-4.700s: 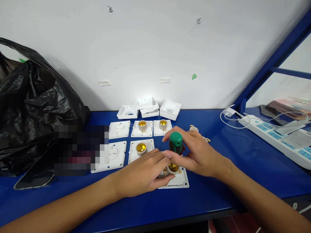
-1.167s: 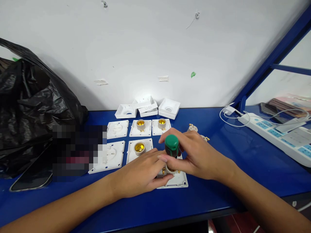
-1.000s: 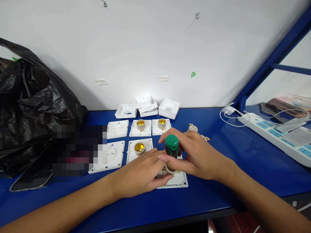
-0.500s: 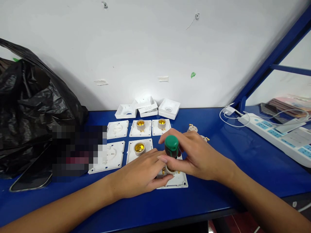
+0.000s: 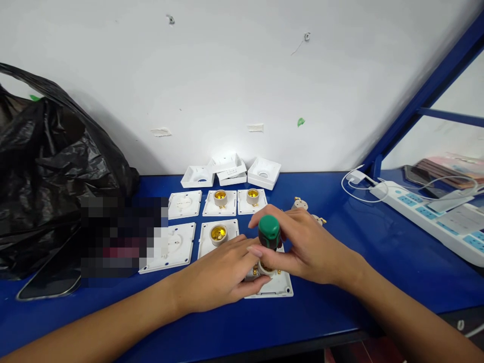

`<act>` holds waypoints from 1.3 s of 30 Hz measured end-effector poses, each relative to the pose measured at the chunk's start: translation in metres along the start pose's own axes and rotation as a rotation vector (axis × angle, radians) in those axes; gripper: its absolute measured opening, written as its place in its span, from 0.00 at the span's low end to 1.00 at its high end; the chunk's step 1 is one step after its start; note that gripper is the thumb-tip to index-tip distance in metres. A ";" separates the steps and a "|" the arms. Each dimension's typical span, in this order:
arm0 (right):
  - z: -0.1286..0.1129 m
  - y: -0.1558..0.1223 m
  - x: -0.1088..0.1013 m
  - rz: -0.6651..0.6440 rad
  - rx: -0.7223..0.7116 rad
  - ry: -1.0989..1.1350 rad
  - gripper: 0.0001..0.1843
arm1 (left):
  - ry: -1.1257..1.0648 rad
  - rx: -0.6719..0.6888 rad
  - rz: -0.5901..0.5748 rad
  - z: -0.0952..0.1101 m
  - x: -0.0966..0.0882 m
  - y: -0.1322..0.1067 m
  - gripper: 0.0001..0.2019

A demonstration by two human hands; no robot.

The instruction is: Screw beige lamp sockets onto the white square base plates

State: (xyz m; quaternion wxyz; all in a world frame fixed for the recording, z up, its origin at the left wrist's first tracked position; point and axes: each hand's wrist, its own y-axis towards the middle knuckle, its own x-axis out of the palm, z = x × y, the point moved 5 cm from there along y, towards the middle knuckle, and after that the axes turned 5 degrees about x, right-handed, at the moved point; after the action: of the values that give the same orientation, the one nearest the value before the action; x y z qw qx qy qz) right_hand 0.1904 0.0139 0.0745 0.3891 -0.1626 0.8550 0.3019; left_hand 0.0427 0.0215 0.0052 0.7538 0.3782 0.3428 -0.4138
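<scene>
My right hand (image 5: 302, 247) grips a screwdriver (image 5: 269, 230) by its green and black handle, held upright; its tip is hidden. Below it a lamp socket (image 5: 265, 269) with brass terminals sits on a white square base plate (image 5: 278, 287). The fingers of my left hand (image 5: 227, 272) are closed around this socket from the left. Just behind, another plate carries a socket (image 5: 218, 234) with a golden inside. Farther back are two more plates with sockets, one at the middle (image 5: 220, 198) and one to its right (image 5: 253, 196).
Bare white plates (image 5: 184, 204) lie at the left, near a phone (image 5: 49, 277) and a black plastic bag (image 5: 56, 161). White box covers (image 5: 263, 173) stand along the wall. Loose socket parts (image 5: 300, 203) lie beyond my right hand. A power strip (image 5: 431, 217) with cables is at the right.
The whole view has shifted slightly, so things appear a little lower. Both hands keep their hold on the socket and the screwdriver, with little visible movement.
</scene>
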 end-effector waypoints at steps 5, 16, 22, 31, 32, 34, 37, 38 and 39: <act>0.002 -0.002 0.000 0.012 -0.016 -0.031 0.16 | 0.012 -0.006 -0.022 -0.003 0.002 0.001 0.10; -0.006 -0.004 0.014 0.363 -0.330 -0.040 0.05 | 0.057 0.056 -0.013 -0.001 0.005 0.004 0.09; -0.006 -0.005 0.027 0.426 -0.397 -0.075 0.03 | 0.073 0.072 0.000 -0.001 0.008 0.003 0.09; 0.033 -0.024 0.019 0.420 -0.105 0.187 0.05 | 0.178 0.122 -0.038 0.004 0.006 0.003 0.12; 0.036 -0.024 0.020 0.408 -0.093 0.215 0.05 | 0.168 0.121 -0.032 0.003 0.005 0.002 0.12; 0.037 -0.024 0.019 0.394 -0.108 0.205 0.07 | 0.149 0.117 -0.020 0.002 0.005 0.001 0.11; 0.030 -0.023 0.019 0.405 -0.155 0.128 0.11 | 0.121 0.110 -0.005 0.001 0.005 0.000 0.09; 0.029 -0.022 0.019 0.408 -0.129 0.130 0.15 | 0.117 0.109 -0.001 0.001 0.005 0.000 0.08; 0.026 -0.022 0.017 0.451 -0.142 0.172 0.20 | 0.119 0.107 0.002 0.001 0.005 0.000 0.08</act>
State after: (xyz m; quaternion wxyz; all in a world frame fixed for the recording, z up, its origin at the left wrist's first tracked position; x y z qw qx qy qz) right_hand 0.2057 0.0131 0.0399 0.2252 -0.0197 0.8762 0.4255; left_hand 0.0455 0.0189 0.0017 0.7112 0.4422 0.3639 -0.4077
